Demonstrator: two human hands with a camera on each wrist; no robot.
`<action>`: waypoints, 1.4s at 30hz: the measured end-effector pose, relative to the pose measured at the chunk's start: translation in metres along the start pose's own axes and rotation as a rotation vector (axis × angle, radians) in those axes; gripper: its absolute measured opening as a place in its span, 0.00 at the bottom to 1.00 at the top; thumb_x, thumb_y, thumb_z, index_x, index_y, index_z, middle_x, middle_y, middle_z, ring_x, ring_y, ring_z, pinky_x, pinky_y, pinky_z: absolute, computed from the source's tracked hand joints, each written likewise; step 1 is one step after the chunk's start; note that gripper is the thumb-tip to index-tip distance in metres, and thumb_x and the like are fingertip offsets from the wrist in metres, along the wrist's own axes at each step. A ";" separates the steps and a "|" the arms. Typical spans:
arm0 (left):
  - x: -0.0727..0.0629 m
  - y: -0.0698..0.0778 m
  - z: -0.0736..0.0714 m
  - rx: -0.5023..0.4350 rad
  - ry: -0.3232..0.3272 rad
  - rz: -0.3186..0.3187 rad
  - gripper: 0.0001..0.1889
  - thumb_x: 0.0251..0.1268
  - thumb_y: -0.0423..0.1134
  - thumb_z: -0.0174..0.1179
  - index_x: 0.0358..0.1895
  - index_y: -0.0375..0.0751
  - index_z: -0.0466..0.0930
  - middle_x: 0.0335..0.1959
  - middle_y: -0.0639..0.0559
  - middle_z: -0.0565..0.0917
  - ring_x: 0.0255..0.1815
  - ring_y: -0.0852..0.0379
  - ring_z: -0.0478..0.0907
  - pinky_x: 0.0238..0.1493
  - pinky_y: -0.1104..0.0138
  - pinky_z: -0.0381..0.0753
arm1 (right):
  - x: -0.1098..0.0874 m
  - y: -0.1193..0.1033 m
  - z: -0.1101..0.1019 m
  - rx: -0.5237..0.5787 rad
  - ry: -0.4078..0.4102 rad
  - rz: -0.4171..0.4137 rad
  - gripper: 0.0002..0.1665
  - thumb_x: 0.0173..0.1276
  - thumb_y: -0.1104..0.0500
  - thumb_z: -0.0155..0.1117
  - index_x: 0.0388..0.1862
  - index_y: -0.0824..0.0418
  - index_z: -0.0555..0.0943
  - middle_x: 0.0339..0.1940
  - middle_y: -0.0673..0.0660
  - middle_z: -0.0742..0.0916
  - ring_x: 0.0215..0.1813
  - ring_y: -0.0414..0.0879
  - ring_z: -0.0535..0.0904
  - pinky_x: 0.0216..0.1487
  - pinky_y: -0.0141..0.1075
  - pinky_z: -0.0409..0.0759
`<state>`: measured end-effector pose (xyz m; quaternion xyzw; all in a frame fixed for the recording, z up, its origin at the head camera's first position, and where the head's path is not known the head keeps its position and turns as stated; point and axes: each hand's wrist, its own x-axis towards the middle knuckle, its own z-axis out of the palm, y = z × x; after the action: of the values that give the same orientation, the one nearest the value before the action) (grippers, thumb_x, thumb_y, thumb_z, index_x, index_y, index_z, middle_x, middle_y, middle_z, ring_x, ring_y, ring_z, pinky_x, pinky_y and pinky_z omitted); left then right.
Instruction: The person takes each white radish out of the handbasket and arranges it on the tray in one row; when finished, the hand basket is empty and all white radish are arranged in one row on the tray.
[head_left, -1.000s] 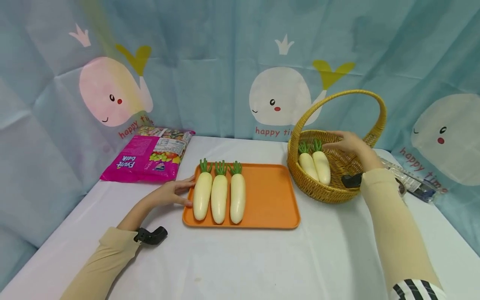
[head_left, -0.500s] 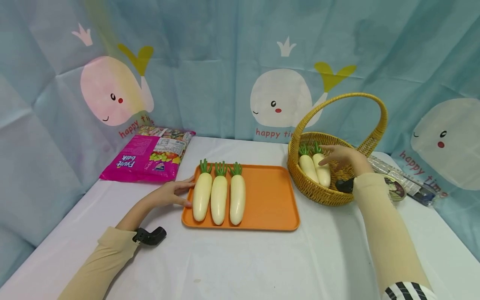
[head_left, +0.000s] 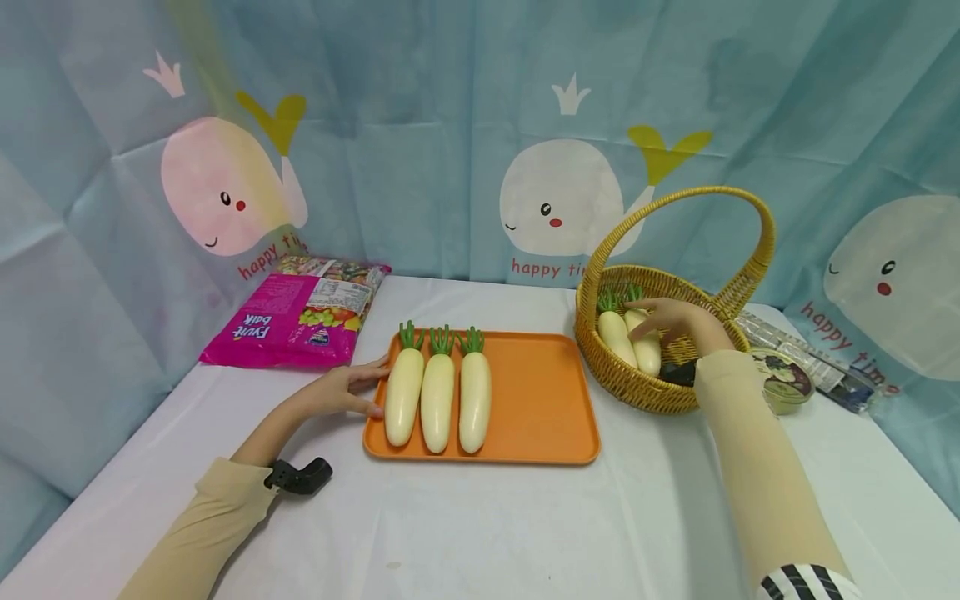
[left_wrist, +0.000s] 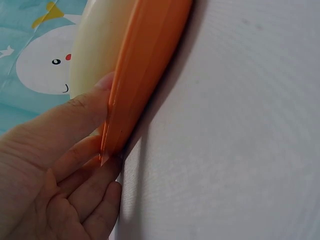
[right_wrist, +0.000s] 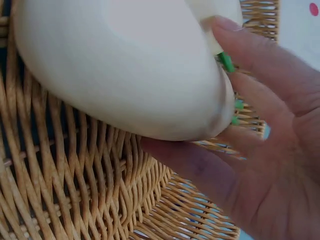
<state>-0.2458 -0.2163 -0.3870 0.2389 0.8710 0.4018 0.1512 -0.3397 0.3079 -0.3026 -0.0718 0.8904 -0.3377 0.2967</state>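
Observation:
In the head view my left hand (head_left: 337,390) holds the left edge of an orange tray (head_left: 540,400). The left wrist view shows the thumb (left_wrist: 95,95) over the rim and the other fingers bent beside its lower side. Three white radishes with green tops, among them the middle radish (head_left: 438,402), lie side by side on the tray's left half. My right hand (head_left: 678,323) reaches into a wicker basket (head_left: 637,392) and grips the right-hand white radish (right_wrist: 125,70), thumb below it and fingers across. Another radish (head_left: 617,337) lies left of it.
A pink candy bag (head_left: 292,317) lies at the back left. Right of the basket are a round tin (head_left: 783,379) and a clear package (head_left: 817,358). The basket's tall handle (head_left: 765,242) arches over it. A patterned curtain (head_left: 420,150) hangs behind the white table (head_left: 480,533).
My right hand has moved left and lower inside the basket, from beside the right-hand radish onto it. The round tin is more exposed. My left hand stays at the tray.

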 end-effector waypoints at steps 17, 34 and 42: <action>0.003 -0.003 -0.002 -0.010 -0.003 0.025 0.39 0.49 0.45 0.66 0.63 0.31 0.61 0.68 0.38 0.52 0.66 0.40 0.49 0.61 0.50 0.54 | -0.016 0.000 -0.011 0.114 0.117 -0.037 0.47 0.62 0.60 0.60 0.70 0.66 0.43 0.67 0.73 0.45 0.63 0.67 0.54 0.53 0.50 0.69; -0.006 -0.005 -0.001 -0.056 0.014 0.021 0.37 0.49 0.43 0.67 0.62 0.29 0.63 0.67 0.35 0.53 0.63 0.39 0.56 0.59 0.52 0.59 | -0.033 -0.026 -0.010 0.224 0.232 -0.126 0.49 0.61 0.54 0.62 0.72 0.59 0.43 0.66 0.73 0.52 0.56 0.61 0.66 0.47 0.45 0.75; 0.001 -0.005 0.001 -0.030 -0.001 0.025 0.38 0.49 0.45 0.66 0.63 0.32 0.63 0.67 0.37 0.52 0.64 0.39 0.53 0.60 0.52 0.57 | -0.061 -0.029 -0.006 0.194 0.247 -0.186 0.49 0.60 0.50 0.63 0.72 0.55 0.45 0.70 0.67 0.47 0.63 0.61 0.58 0.55 0.49 0.67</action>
<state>-0.2477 -0.2184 -0.3916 0.2479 0.8617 0.4165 0.1500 -0.2957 0.3097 -0.2511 -0.0828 0.8728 -0.4543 0.1581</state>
